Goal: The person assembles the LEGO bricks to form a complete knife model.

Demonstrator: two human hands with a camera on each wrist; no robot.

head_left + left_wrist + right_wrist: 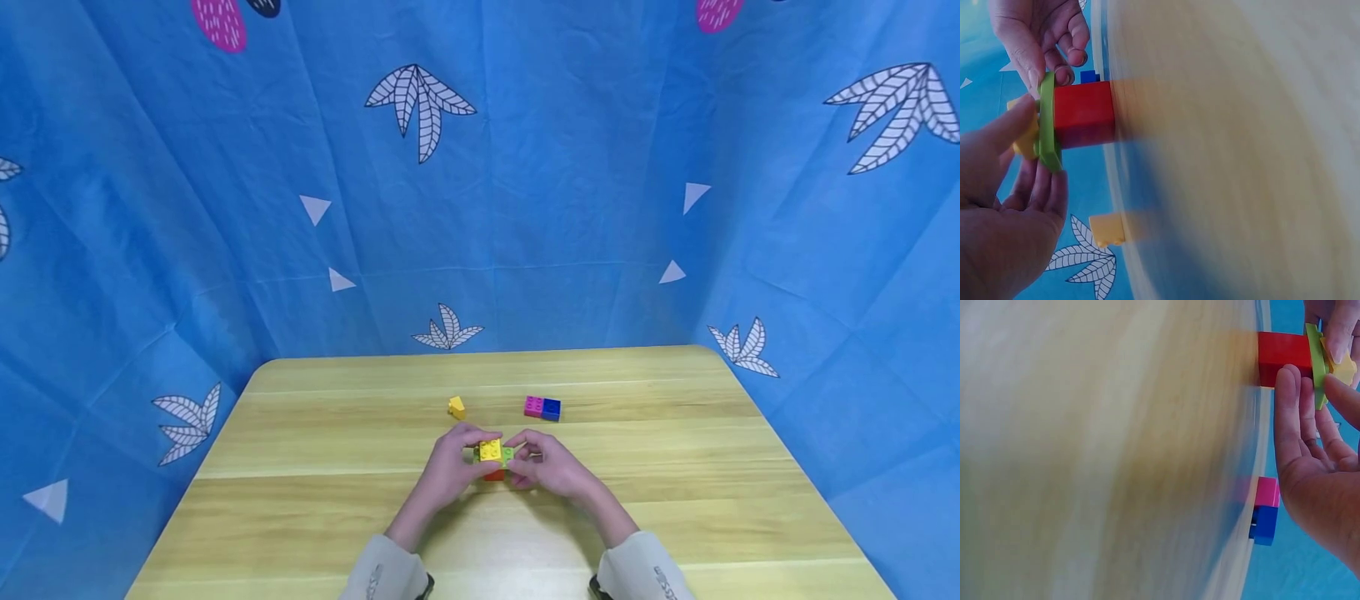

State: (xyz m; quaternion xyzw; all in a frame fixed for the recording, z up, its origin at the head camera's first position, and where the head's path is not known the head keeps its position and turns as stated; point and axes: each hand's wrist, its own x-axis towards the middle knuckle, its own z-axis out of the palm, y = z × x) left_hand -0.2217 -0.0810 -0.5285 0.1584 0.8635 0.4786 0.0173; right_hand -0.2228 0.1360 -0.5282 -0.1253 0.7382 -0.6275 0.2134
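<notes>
A small stack stands on the table between both hands: a red block (1084,114) at the bottom, a thin light-green plate (1048,122) across it and a yellow brick (490,450) on top. With thumb and fingers on opposite sides, my left hand (452,465) pinches the yellow brick, its lower fingers beside the green plate. My right hand (553,467) holds the right end of the green plate between thumb and fingers. In the right wrist view its fingertips (1289,378) lie along the side of the red block (1282,353).
Behind the stack to the left lies a small yellow brick (457,407). A pink brick (533,406) and a dark blue brick (551,409) sit side by side at the back right. A blue patterned cloth (570,167) hangs behind the wooden table (315,442).
</notes>
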